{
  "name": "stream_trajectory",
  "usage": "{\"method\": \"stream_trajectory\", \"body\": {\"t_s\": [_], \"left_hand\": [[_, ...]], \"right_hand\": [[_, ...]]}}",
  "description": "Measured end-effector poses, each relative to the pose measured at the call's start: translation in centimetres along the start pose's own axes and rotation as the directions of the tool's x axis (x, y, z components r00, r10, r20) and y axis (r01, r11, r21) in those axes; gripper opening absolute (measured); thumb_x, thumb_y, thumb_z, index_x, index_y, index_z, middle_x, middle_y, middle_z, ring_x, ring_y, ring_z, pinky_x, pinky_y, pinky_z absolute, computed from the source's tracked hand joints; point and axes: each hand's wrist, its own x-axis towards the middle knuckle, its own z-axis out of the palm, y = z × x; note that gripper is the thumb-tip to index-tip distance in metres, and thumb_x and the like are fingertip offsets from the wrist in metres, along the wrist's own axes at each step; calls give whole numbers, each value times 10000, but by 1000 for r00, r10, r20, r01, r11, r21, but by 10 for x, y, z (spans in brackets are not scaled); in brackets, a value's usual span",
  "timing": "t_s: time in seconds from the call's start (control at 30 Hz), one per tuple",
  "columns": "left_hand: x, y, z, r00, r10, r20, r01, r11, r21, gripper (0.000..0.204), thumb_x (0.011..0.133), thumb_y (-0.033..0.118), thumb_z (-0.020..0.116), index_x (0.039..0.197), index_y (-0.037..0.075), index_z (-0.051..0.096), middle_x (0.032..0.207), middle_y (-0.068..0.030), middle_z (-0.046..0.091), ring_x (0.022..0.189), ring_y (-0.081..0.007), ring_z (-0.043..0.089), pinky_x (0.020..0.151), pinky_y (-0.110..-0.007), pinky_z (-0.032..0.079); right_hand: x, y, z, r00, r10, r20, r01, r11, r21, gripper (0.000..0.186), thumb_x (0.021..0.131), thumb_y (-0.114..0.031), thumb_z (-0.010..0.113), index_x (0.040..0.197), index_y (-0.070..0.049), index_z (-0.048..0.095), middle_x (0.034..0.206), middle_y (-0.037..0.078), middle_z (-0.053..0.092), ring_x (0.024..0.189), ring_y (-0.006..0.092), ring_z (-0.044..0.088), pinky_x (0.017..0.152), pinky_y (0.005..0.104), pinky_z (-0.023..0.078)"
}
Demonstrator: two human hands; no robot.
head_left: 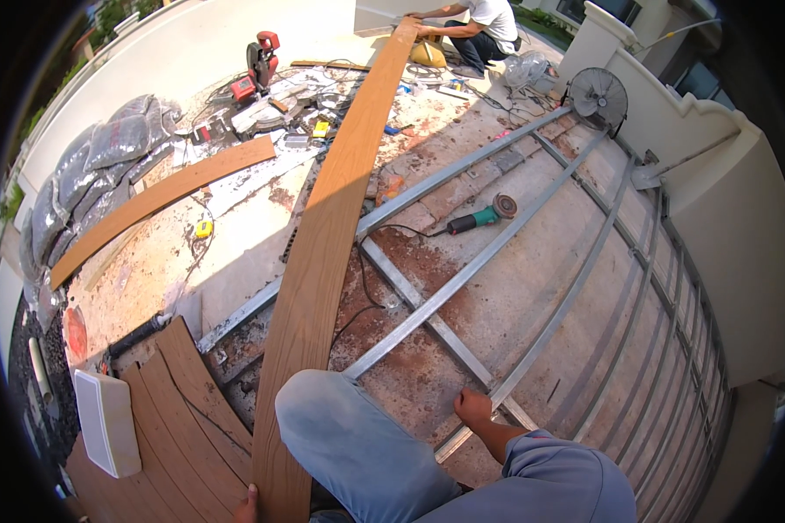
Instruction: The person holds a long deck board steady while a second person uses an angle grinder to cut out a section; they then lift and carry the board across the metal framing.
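A long brown wooden deck board [331, 227] runs from beside my bent knee to the far end of the work area. My left hand [248, 506], partly cut off by the lower edge, grips the board's near left edge. At the far end a co-worker's hands [417, 22] are on the same board. My right hand [473, 407] is closed in a fist beside a galvanized metal bar [506, 383], right of my knee; I see nothing in it. Whether it touches the bar, I cannot tell.
A green angle grinder [480, 218] lies within the metal frame. Laid boards [174, 410] and a white box [109, 423] are at left. Beyond are a loose board [161, 192], a red cut-off saw [260, 65], grey bags [113, 144], cables and a fan [597, 98].
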Motion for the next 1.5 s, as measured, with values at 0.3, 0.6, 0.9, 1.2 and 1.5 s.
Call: {"method": "stream_trajectory", "body": {"t_s": [0.3, 0.6, 0.9, 1.2, 1.5], "left_hand": [[-9, 23, 1, 1000, -30, 7, 30, 998, 51, 923, 975, 707, 278, 1477, -63, 363, 1526, -197, 393, 1444, -295, 318, 1199, -361, 247], [-7, 26, 2, 998, -56, -2, 56, 996, 69, 958, 958, 735, 272, 1455, -74, 396, 1502, -221, 418, 1432, -303, 340, 1191, -360, 259], [-4, 26, 1, 999, -23, 23, 21, 998, 66, 963, 959, 735, 265, 1447, -85, 402, 1498, -228, 420, 1430, -307, 343, 1191, -359, 257], [12, 15, -1, 999, -3, 52, 1, 999, 35, 905, 989, 684, 275, 1481, -74, 347, 1542, -196, 365, 1456, -294, 293, 1209, -357, 219], [7, 44, 4, 994, -85, -71, 98, 975, 197, 1120, 902, 817, 198, 1311, -181, 500, 1353, -340, 526, 1356, -395, 440, 1136, -375, 317]], "right_hand": [[1, 3, 3, 1000, 15, 20, -15, 1000, -6, 246, 844, -296, 583, 798, -63, 643, 768, 192, 679, 714, 400, 658, 664, 526, 517], [0, 0, -2, 999, 13, 35, -12, 1000, -8, 237, 864, -283, 571, 826, -59, 638, 783, 186, 679, 724, 393, 660, 674, 515, 520], [0, 3, 2, 1000, 3, -4, -3, 1000, 10, 238, 841, -285, 587, 795, -57, 638, 752, 197, 669, 703, 403, 654, 666, 525, 516], [0, 1, -1, 999, 13, 48, -12, 1000, -12, 235, 869, -280, 577, 838, -55, 639, 779, 188, 678, 720, 396, 659, 678, 518, 520], [0, 4, 3, 1000, 24, 17, -25, 1000, 14, 244, 850, -293, 584, 804, -62, 645, 765, 188, 675, 716, 397, 656, 670, 518, 515]]}}
